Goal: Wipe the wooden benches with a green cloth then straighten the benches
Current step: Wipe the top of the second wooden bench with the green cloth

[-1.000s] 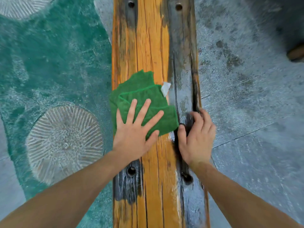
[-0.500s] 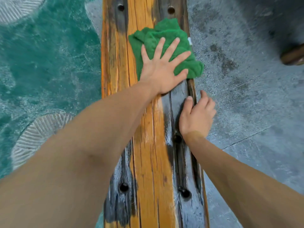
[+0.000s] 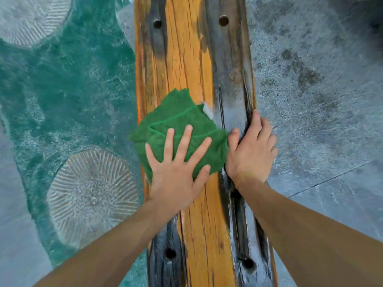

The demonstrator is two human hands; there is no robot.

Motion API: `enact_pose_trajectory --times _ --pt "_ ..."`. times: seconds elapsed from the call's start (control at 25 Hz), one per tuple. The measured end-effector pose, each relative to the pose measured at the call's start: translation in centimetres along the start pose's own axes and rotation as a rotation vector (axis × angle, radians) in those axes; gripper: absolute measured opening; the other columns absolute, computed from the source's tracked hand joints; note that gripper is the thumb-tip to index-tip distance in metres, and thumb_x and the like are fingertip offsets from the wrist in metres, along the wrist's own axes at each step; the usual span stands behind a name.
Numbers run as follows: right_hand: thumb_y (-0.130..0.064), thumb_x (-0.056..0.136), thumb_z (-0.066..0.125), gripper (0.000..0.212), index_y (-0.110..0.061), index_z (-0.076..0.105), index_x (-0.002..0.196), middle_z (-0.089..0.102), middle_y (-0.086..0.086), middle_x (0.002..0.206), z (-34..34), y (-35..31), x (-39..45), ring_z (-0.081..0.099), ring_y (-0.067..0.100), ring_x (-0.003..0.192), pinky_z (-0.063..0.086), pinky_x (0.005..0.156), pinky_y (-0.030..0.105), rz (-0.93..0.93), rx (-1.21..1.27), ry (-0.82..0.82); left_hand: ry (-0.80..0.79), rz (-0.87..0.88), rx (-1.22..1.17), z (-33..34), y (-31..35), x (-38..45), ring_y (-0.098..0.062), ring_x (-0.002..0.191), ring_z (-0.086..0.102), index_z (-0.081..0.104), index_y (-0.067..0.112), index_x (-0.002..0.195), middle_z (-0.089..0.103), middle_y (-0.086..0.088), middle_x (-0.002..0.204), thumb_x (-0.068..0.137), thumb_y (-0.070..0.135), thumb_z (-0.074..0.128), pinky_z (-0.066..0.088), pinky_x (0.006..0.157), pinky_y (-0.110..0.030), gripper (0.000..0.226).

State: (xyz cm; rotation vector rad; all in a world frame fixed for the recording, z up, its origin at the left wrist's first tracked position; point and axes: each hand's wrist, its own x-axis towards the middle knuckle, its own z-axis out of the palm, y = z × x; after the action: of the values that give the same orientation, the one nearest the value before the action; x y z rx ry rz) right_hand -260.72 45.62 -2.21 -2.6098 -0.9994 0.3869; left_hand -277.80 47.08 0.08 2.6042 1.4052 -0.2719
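Teal-painted floor (image 3: 68, 79) seen at left. Left hand (image 3: 176, 172) spread flat, pressed on green cloth (image 3: 178, 129); cloth drawn back from far end of wooden bench (image 3: 186, 59) to mid-bench since half second ago. Right hand (image 3: 250, 150) curled over bench's right edge, bracing retained. Wiping judged ongoing; straightening not begun.

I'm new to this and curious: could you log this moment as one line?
phase: wiping | left hand: flat, pressing green cloth on wooden bench | right hand: gripping bench's right edge
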Motion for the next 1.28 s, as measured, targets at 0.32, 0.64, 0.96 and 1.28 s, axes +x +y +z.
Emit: enact_pose_trajectory --times 0.32,0.64,0.96,1.28 --pt "-0.047 0.094 0.028 0.066 -0.019 0.027 0.153 0.038 0.010 0.152 -0.3 -0.4 0.2 0.043 0.035 0.122 0.039 0.093 0.051 0.028 -0.014 -0.065 0.007 -0.100 -0.105 -5.1 1.4 24.3 -0.032 0.154 -0.013 0.000 0.058 0.153 -0.012 0.009 0.169 0.099 0.067 0.013 -0.004 0.108 -0.081 0.057" --pt "-0.052 0.090 0.023 0.073 -0.018 0.027 0.154 0.034 0.007 0.154 -1.0 -0.2 0.6 0.042 0.033 0.128 0.041 0.097 0.052 0.067 0.065 -0.124 -0.061 0.501 0.126 -4.2 -2.2 14.8 -0.030 0.155 -0.008 -0.007 0.055 0.153 -0.011 0.008 0.169 0.101 0.063 0.007 -0.001 0.115 -0.070 0.054" --pt "-0.083 0.086 0.027 0.083 -0.032 0.041 0.150 0.042 -0.009 0.154 -2.0 1.8 3.6 0.039 0.010 0.140 0.024 0.121 0.040 0.328 0.972 -0.550 -0.007 0.073 -0.048 -3.4 4.6 15.0 -0.037 0.154 -0.011 0.002 0.052 0.156 -0.011 0.004 0.169 0.102 0.058 0.011 0.000 0.115 -0.074 0.055" --pt "-0.053 0.105 0.023 0.063 -0.021 0.019 0.158 0.019 -0.003 0.165 -3.4 0.6 3.0 0.015 0.012 0.151 0.005 0.123 0.029 0.289 0.685 -0.476 -0.174 0.430 -0.029 2.2 8.6 -13.7 -0.040 0.154 -0.003 0.017 0.045 0.158 0.000 -0.001 0.170 0.105 0.054 0.029 0.017 0.107 -0.075 0.056"
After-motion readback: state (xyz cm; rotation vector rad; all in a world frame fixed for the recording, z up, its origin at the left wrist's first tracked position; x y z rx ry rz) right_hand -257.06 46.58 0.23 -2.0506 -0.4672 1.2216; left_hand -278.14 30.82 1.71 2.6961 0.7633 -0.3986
